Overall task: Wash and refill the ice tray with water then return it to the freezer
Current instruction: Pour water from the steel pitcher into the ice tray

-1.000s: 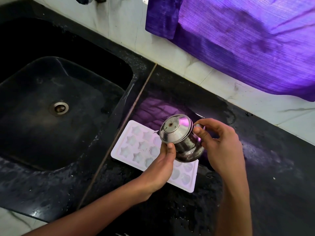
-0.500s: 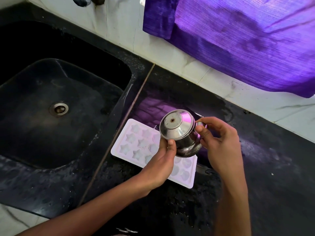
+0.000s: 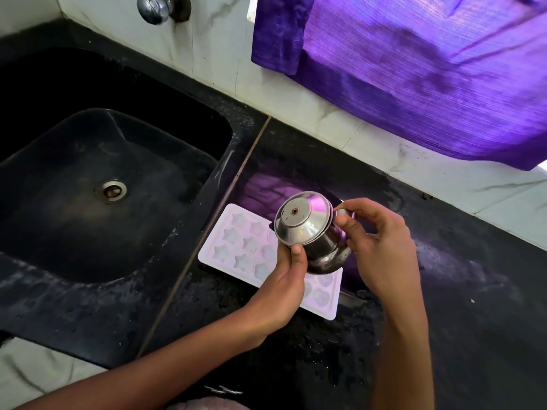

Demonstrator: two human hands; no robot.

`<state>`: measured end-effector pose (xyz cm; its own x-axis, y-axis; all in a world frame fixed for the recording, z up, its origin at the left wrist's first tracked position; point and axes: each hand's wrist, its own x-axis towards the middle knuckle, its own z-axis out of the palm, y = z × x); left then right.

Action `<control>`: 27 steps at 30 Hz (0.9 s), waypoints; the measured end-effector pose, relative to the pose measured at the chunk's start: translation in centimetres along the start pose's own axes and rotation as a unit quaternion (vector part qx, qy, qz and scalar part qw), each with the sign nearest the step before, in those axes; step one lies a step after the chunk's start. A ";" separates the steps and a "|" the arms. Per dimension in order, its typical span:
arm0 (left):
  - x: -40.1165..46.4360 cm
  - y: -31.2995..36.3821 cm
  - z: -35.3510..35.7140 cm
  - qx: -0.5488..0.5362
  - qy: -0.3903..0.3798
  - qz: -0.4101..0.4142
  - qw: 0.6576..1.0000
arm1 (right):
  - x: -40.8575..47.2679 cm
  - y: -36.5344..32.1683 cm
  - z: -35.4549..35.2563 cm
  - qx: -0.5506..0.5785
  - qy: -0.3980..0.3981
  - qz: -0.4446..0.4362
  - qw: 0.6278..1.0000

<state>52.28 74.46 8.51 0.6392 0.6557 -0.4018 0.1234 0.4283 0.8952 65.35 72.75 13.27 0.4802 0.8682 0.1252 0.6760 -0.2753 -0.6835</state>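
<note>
The white ice tray (image 3: 236, 244) lies flat on the black bench (image 3: 473, 291), directly beneath both hands, its left end just beside the sink (image 3: 88, 173) edge. Open bench stretches to the right; a purple cloth (image 3: 414, 69) hangs over the wall behind. The left hand (image 3: 284, 279) grips the rim of a tilted steel pot (image 3: 310, 235); the right hand (image 3: 381, 247) pinches its far side.
</note>
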 end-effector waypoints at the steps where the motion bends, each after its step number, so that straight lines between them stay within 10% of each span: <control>1: 0.0 -0.1 0.0 -0.003 0.001 -0.004 1.000 | 0.0 -0.1 0.0 -0.010 -0.004 -0.003 1.000; 27: 0.0 -1.1 0.2 -0.018 -0.009 -0.027 0.999 | -0.3 -0.6 0.2 -0.063 -0.013 -0.013 0.998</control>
<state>52.29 73.85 7.52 0.6460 0.6200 -0.4453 0.1307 0.4849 0.8647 64.71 72.77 13.54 0.4492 0.8851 0.1219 0.7531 -0.3017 -0.5846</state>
